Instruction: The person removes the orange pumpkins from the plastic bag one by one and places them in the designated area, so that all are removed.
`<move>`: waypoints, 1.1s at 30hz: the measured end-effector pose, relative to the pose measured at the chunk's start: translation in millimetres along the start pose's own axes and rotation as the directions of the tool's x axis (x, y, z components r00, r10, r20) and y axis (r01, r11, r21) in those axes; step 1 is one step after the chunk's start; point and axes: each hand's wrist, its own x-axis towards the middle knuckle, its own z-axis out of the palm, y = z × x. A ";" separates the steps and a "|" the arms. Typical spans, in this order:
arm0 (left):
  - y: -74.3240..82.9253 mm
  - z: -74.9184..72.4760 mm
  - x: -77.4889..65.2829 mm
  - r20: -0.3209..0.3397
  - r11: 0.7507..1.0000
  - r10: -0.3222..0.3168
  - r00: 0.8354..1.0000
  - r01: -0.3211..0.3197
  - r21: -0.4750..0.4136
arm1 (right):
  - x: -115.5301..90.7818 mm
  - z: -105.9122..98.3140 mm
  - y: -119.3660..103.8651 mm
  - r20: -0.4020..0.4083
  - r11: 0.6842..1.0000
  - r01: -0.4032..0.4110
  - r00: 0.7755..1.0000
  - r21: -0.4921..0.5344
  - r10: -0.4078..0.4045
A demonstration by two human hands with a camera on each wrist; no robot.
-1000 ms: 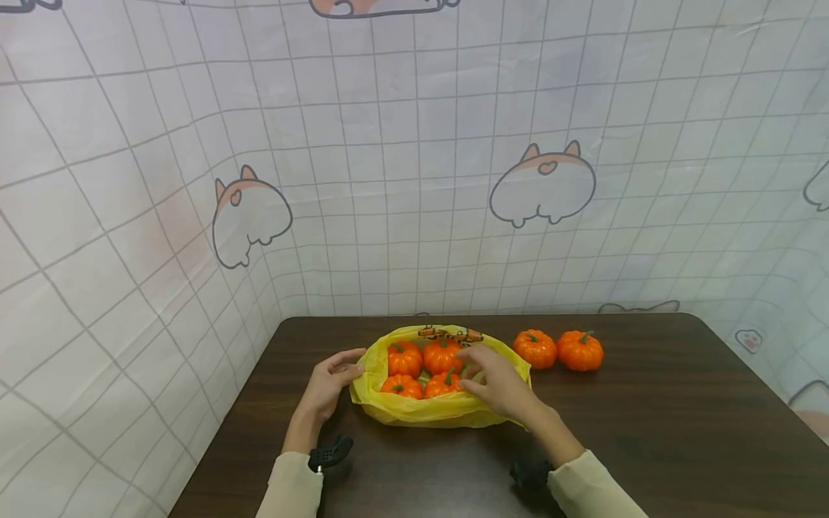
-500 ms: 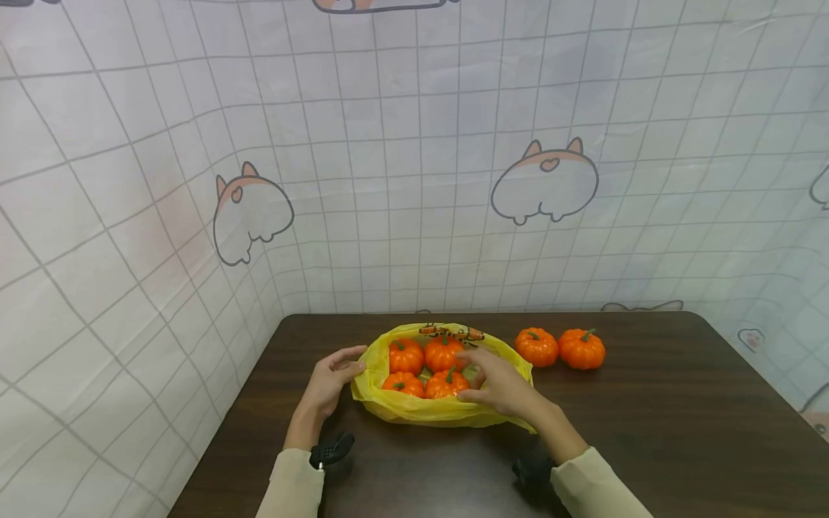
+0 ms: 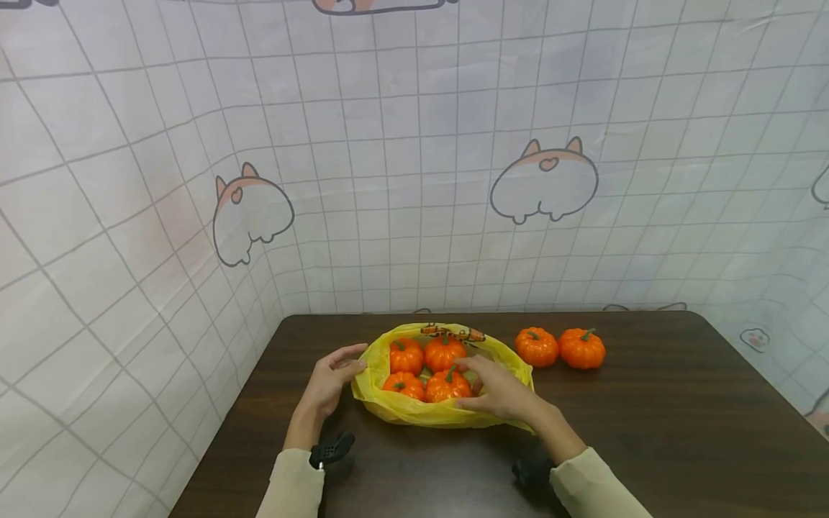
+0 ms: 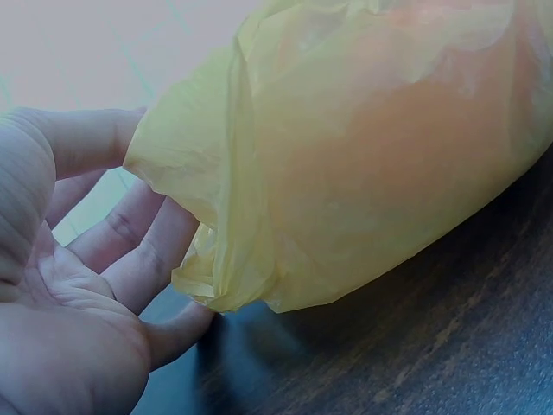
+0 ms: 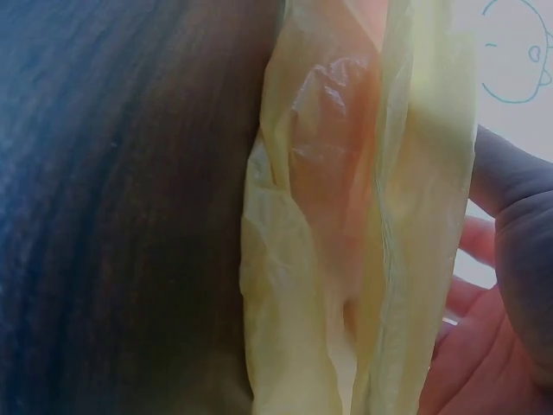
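Observation:
A yellow plastic bag (image 3: pixel 421 415) lies with its mouth spread wide on the dark table. Several small orange pumpkins sit inside it, among them a front right pumpkin (image 3: pixel 448 387) and a back right pumpkin (image 3: pixel 444 352). My left hand (image 3: pixel 326 385) holds the bag's left rim between thumb and fingers; in the left wrist view the thumb lies at the yellow edge (image 4: pixel 186 147). My right hand (image 3: pixel 501 388) reaches over the right rim, fingers and thumb spread beside the front right pumpkin. The bag wall (image 5: pixel 415 216) hides its fingertips in the right wrist view.
Two more orange pumpkins, one nearer the bag (image 3: pixel 536 347) and one to its right (image 3: pixel 581 349), stand on the table (image 3: pixel 660 424) behind and right of the bag. A white grid-patterned cloth (image 3: pixel 421 180) hangs behind the table and along its left side.
My right thumb has moved lower, toward the bag's front rim, and the fingers have spread. More of the front right pumpkin shows now. The left hand stays at the left rim.

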 end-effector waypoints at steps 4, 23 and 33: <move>0.3 0.6 -0.6 0.000 1.000 0.003 1.000 -0.003 -0.005 | 0.2 2.9 1.6 0.000 1.000 -0.010 1.000 -0.012 0.010; 0.1 0.4 -1.6 -0.003 1.000 -0.001 1.000 0.001 -0.005 | 2.8 9.3 7.3 -0.020 0.997 -0.064 0.998 0.037 0.065; -0.4 0.1 0.5 0.002 1.000 0.000 1.000 0.000 -0.018 | 2.8 13.1 3.4 -0.037 0.991 -0.133 0.990 0.009 0.134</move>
